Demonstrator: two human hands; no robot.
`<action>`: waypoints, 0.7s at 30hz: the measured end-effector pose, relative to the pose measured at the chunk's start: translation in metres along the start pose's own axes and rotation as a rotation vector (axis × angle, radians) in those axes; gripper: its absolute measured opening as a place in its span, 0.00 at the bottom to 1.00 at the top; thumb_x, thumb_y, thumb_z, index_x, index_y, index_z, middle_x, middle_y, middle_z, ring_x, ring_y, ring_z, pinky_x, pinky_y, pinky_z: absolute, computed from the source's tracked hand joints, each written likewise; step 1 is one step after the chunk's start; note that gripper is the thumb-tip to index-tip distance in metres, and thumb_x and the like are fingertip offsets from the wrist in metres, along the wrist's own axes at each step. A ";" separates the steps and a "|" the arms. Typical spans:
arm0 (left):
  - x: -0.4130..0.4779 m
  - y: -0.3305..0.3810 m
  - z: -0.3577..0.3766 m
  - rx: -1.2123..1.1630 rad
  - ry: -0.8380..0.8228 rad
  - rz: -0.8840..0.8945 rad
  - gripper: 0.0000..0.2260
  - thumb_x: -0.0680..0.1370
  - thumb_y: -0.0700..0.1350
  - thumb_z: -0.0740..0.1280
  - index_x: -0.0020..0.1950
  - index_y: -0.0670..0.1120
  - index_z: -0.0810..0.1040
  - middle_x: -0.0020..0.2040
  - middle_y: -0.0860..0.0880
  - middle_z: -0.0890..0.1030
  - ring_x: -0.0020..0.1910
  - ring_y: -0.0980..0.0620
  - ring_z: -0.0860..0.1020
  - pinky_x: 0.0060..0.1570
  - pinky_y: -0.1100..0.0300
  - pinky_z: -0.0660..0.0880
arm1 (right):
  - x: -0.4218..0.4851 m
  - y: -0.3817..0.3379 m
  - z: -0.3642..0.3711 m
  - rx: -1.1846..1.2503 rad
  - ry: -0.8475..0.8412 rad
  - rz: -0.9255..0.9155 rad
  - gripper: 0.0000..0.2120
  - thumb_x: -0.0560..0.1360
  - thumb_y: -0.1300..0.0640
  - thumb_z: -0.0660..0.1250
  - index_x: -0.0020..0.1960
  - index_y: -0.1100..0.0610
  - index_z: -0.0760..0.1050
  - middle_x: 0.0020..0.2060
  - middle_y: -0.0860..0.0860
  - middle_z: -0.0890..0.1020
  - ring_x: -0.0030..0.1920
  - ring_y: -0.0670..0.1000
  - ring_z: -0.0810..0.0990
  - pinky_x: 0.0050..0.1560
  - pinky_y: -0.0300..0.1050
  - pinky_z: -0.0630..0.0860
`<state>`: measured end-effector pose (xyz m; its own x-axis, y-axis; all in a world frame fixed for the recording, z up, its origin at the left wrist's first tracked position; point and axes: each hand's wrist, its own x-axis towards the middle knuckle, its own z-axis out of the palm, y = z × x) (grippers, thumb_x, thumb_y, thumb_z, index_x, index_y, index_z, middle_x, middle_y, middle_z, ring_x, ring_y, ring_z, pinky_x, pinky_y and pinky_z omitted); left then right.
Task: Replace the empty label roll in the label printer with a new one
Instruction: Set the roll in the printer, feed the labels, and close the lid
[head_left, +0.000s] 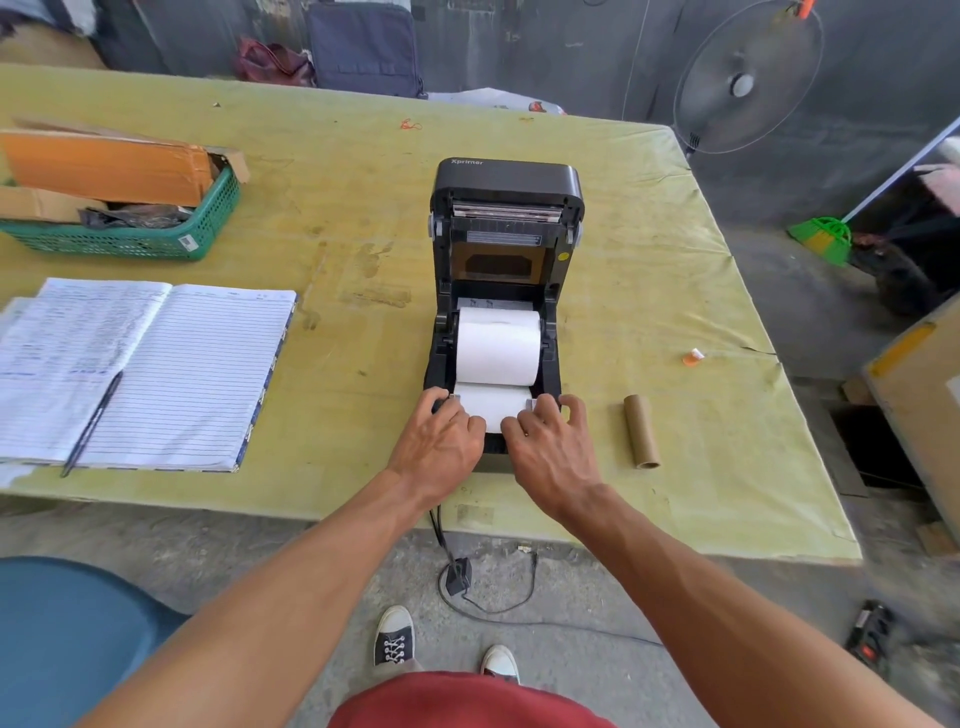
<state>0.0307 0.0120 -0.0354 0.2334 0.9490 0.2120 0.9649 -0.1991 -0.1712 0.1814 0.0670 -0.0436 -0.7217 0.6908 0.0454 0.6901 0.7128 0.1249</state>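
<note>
New roll (497, 345) in printer (504, 249); empty core (642, 431) right of printer.

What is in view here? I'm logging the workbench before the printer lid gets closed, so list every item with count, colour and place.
black label printer: 1, black, table centre, lid open
white label roll: 1, white, seated in the printer bay, leading end pulled forward
empty cardboard core: 1, brown, lying right of the printer
open lined notebook: 1, white, left on the table
dark pen: 1, lying on the notebook
green plastic basket: 1, far left, holding cardboard
yellow-green table cover: 1, over the table
standing fan: 1, beyond the table's far right corner
power adapter: 1, black, on the floor
left hand: 1, on the paper's left edge
right hand: 1, on the paper's right edge
</note>
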 end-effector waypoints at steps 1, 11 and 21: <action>-0.001 0.000 -0.001 -0.008 -0.001 -0.009 0.11 0.69 0.26 0.69 0.31 0.40 0.76 0.24 0.46 0.74 0.29 0.46 0.74 0.50 0.47 0.78 | -0.002 0.001 0.000 0.006 0.010 0.000 0.07 0.67 0.65 0.72 0.43 0.59 0.76 0.33 0.54 0.79 0.47 0.59 0.75 0.56 0.63 0.70; -0.001 -0.016 0.003 -0.220 -0.149 -0.124 0.06 0.80 0.43 0.67 0.47 0.43 0.81 0.39 0.47 0.81 0.43 0.47 0.77 0.52 0.52 0.73 | -0.005 0.020 0.007 0.225 -0.028 0.011 0.13 0.82 0.54 0.62 0.65 0.57 0.74 0.58 0.54 0.80 0.58 0.57 0.74 0.57 0.53 0.70; 0.009 -0.021 0.002 -0.256 -0.201 -0.209 0.11 0.78 0.31 0.65 0.51 0.44 0.84 0.41 0.47 0.81 0.41 0.48 0.73 0.46 0.54 0.73 | 0.019 0.029 -0.013 0.294 -0.163 0.076 0.10 0.76 0.69 0.62 0.44 0.56 0.78 0.44 0.53 0.80 0.45 0.57 0.77 0.41 0.48 0.72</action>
<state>0.0120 0.0257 -0.0315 0.0250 0.9995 0.0195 0.9940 -0.0269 0.1064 0.1867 0.0990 -0.0266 -0.6658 0.7367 -0.1180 0.7448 0.6467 -0.1645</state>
